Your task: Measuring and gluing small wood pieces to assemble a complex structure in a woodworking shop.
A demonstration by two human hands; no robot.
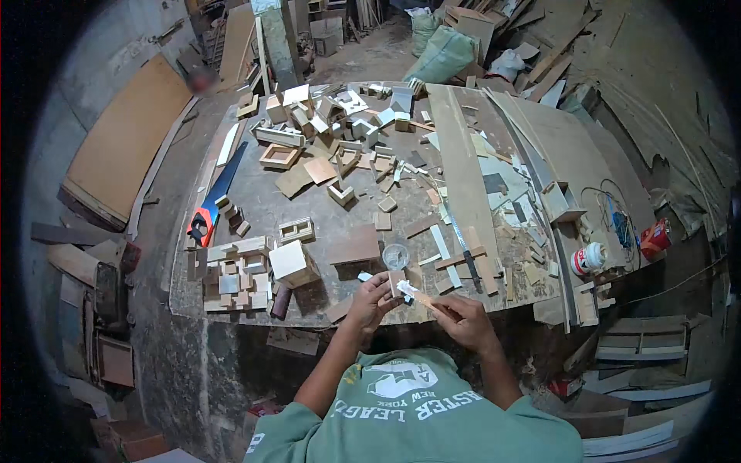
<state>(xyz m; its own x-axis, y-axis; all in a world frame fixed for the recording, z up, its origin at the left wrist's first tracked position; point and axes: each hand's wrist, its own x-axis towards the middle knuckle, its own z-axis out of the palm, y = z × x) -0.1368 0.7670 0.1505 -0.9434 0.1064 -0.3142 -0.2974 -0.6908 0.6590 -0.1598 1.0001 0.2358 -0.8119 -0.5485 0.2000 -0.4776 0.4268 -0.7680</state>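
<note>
Near the table's front edge, my left hand (370, 303) is closed on a small brown wooden block (397, 281), held up off the tabletop. My right hand (467, 322) grips a thin wooden stick (424, 299). White paste (405, 288) coats the stick's far end, which meets the block's face. Just beyond the block stands a round clear plastic cup (396, 256). A flat brown board (355, 245) lies left of the cup. Farther left are a pale wooden box (294, 264) and a cluster of small wooden pieces (235, 282).
A handsaw (224, 185) lies along the table's left side. Small wooden boxes and offcuts (324, 116) crowd the far part. Right of me are a long plank (463, 162), a dark-handled blade (469, 262), a white tub (589, 258) and a red can (655, 238).
</note>
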